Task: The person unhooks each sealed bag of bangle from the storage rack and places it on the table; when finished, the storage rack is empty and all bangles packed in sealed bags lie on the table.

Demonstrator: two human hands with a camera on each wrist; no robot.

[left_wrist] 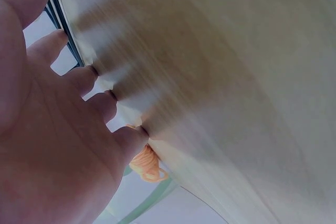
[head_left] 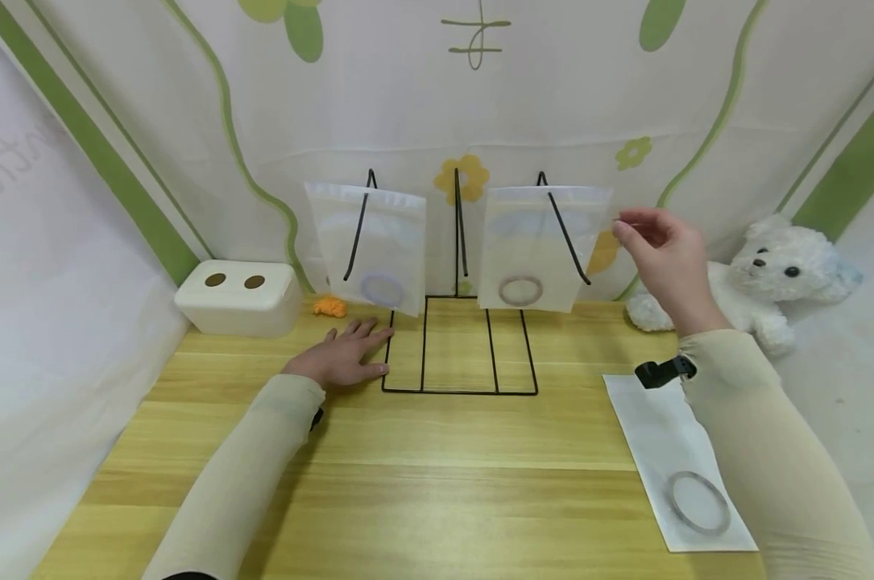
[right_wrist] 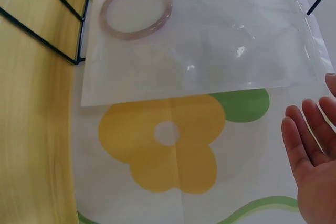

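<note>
A black wire rack (head_left: 460,393) stands on the wooden table. From its left arm hangs a clear bag (head_left: 370,229) with a pale purple bangle (head_left: 364,288) low inside. Another clear bag (head_left: 527,242), hung on the right arm, contains a pinkish bangle (right_wrist: 105,17). My left hand (head_left: 342,354) lies palm down with fingers spread, its fingertips touching the left side of the rack's base. My right hand (head_left: 664,258) is raised just right of the right bag, apart from it. Its fingers are loosely bent, with nothing between them. The rack's middle arm bears no bag.
A white flat bag (head_left: 647,435) with a bangle (head_left: 673,501) lies at the right, partly hidden by my right sleeve. Behind that arm sits a white plush bear (head_left: 784,274). A white box (head_left: 241,302) and an orange yarn bundle (head_left: 329,306) are at the back left.
</note>
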